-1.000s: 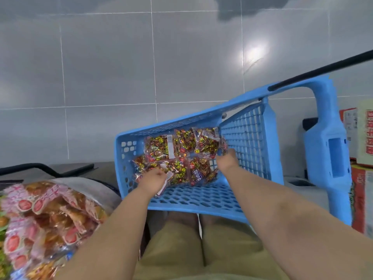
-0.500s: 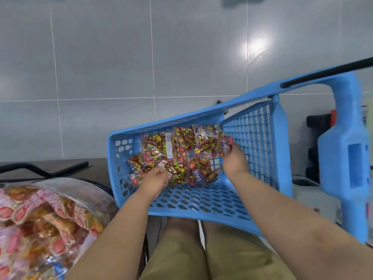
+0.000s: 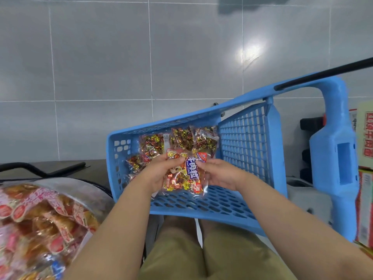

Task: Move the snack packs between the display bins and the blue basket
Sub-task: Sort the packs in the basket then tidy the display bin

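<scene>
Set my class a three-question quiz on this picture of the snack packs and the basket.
1. True or false: the left hand and the right hand both hold a pack.
2. What colour is the basket? A) red B) blue C) green
3. Fill in: other packs lie ___ the basket.

Key: 1 true; 2 B; 3 inside.

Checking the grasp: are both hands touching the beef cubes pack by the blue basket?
Touching. The head view shows the left hand gripping the beef cubes pack on one side, the right hand pinching the other.
</scene>
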A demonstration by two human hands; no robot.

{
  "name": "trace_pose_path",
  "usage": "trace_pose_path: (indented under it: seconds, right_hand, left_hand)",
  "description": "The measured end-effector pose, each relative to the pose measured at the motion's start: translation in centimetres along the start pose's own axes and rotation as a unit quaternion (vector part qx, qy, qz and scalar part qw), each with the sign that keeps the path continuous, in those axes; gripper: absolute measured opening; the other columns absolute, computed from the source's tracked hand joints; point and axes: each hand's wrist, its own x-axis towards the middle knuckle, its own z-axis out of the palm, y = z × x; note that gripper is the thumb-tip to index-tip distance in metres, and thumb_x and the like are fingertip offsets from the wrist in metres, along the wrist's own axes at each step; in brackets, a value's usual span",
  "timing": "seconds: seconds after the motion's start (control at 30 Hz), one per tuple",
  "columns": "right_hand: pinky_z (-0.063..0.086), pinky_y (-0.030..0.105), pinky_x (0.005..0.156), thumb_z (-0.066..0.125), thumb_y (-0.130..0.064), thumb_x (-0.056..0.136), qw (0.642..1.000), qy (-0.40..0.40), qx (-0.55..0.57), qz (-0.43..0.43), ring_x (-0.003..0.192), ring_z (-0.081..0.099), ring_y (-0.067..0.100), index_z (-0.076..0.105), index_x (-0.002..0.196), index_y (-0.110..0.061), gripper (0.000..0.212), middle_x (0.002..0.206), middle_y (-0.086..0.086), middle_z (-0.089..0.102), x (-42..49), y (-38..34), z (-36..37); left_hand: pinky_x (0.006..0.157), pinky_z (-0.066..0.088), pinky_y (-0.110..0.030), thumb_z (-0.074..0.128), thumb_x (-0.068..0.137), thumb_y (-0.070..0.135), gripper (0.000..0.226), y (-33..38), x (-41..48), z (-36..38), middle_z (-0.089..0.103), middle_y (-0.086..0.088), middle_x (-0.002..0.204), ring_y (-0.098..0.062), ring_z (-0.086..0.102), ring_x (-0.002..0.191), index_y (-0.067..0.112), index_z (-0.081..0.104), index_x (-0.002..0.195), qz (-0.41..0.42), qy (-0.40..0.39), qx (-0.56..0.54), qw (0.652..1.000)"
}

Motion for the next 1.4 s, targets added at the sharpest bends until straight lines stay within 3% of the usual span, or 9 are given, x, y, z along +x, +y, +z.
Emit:
trace_pose_path:
  seconds: [0.1, 0.17, 0.27, 0.4, 0.63, 0.9, 1.03, 1.17, 1.4]
  right_hand:
    - [0.052, 0.024, 0.073, 0.050, -0.016, 0.096, 0.982, 0.183, -0.048, -0.023, 0.091, 0.063, 0.017, 0.058, 0.119, -0.016, 0.025, 0.116, 0.005, 0.064, 2.8, 1.2, -1.5]
    - [0.048, 0.028, 0.072, 0.046, 0.001, 0.090, 0.908, 0.309, -0.282, 0.000, 0.095, 0.056, 0.021, 0.054, 0.128, -0.021, 0.044, 0.134, 0.008, 0.049, 4.5, 2.0, -3.5]
    - [0.037, 0.039, 0.105, 0.052, -0.001, 0.087, 0.763, 0.218, -0.601, 0.097, 0.133, 0.030, 0.029, 0.040, 0.141, -0.028, 0.062, 0.149, 0.008, 0.029, 6.2, 3.3, -5.3]
    - [0.042, 0.037, 0.099, 0.052, -0.009, 0.088, 0.632, 0.131, -0.752, 0.137, 0.120, 0.043, 0.029, 0.053, 0.130, -0.027, 0.045, 0.130, 0.010, 0.045, 7.4, 4.3, -5.6]
    - [0.042, 0.026, 0.088, 0.064, -0.032, 0.088, 0.774, 0.160, -0.612, 0.037, 0.115, 0.053, 0.022, 0.064, 0.121, -0.023, 0.034, 0.130, 0.002, 0.057, 5.0, 1.8, -5.3]
    - [0.056, 0.023, 0.076, 0.077, -0.030, 0.074, 0.985, 0.142, -0.093, -0.032, 0.086, 0.069, 0.011, 0.065, 0.097, -0.021, 0.027, 0.096, -0.001, 0.070, 0.3, -2.3, -1.1]
    - [0.057, 0.024, 0.071, 0.073, -0.019, 0.079, 0.995, 0.086, 0.046, -0.007, 0.084, 0.071, 0.017, 0.061, 0.096, -0.010, 0.023, 0.093, 0.006, 0.073, 1.7, -1.2, 2.0]
    - [0.056, 0.022, 0.069, 0.074, -0.029, 0.079, 0.995, 0.090, -0.025, 0.027, 0.091, 0.067, 0.016, 0.062, 0.097, -0.013, 0.027, 0.104, 0.004, 0.066, 3.9, 0.7, 3.8]
    - [0.050, 0.031, 0.068, 0.061, -0.017, 0.089, 0.899, 0.368, -0.233, 0.039, 0.080, 0.057, 0.020, 0.050, 0.129, -0.013, 0.042, 0.106, 0.009, 0.056, 8.4, 3.2, -2.7]
  left_hand:
    - [0.108, 0.038, -0.048, 0.079, 0.074, 0.027, 0.090, -1.6, 1.2, -0.7, 0.052, -0.009, 0.140, -0.026, 0.047, 0.129, 0.013, 0.031, 0.149, 0.022, 0.080, -0.061, 0.995]
    - [0.103, 0.043, -0.048, 0.074, 0.082, 0.027, 0.079, -2.9, 1.7, -1.4, 0.053, -0.005, 0.139, -0.025, 0.050, 0.127, 0.019, 0.032, 0.148, 0.015, 0.124, -0.103, 0.987]
    - [0.080, 0.057, -0.041, 0.066, 0.090, 0.020, 0.043, -4.5, 2.0, -2.7, 0.067, -0.007, 0.121, -0.023, 0.066, 0.106, 0.016, 0.050, 0.130, -0.008, 0.148, -0.159, 0.976]
    - [0.049, 0.055, -0.025, 0.059, 0.094, 0.008, 0.022, -6.2, 2.3, -3.7, 0.075, 0.005, 0.073, -0.009, 0.072, 0.065, 0.029, 0.052, 0.095, 0.000, 0.170, -0.163, 0.972]
    - [0.089, 0.053, -0.043, 0.059, 0.094, 0.010, 0.044, -6.5, 1.2, -4.3, 0.062, -0.010, 0.127, -0.025, 0.061, 0.113, 0.018, 0.047, 0.136, 0.014, 0.173, -0.161, 0.971]
    - [0.106, 0.039, -0.050, 0.061, 0.092, 0.030, 0.053, -4.0, -0.6, -3.8, 0.048, -0.006, 0.143, -0.026, 0.048, 0.128, 0.016, 0.043, 0.140, 0.032, 0.112, -0.182, 0.976]
    - [0.073, 0.058, -0.042, 0.060, 0.082, 0.046, 0.058, -2.7, -1.3, -3.1, 0.066, -0.014, 0.122, -0.030, 0.065, 0.109, 0.014, 0.055, 0.130, 0.080, 0.004, -0.275, 0.958]
    - [0.057, 0.057, -0.038, 0.077, 0.067, 0.020, 0.053, -3.1, -0.8, -3.2, 0.075, -0.004, 0.097, -0.024, 0.073, 0.083, 0.023, 0.057, 0.117, 0.097, 0.076, -0.244, 0.962]
    - [0.051, 0.056, -0.032, 0.075, 0.080, 0.012, 0.032, -5.4, 2.1, -5.4, 0.076, 0.003, 0.085, -0.017, 0.073, 0.071, 0.027, 0.062, 0.105, 0.082, 0.221, -0.228, 0.945]
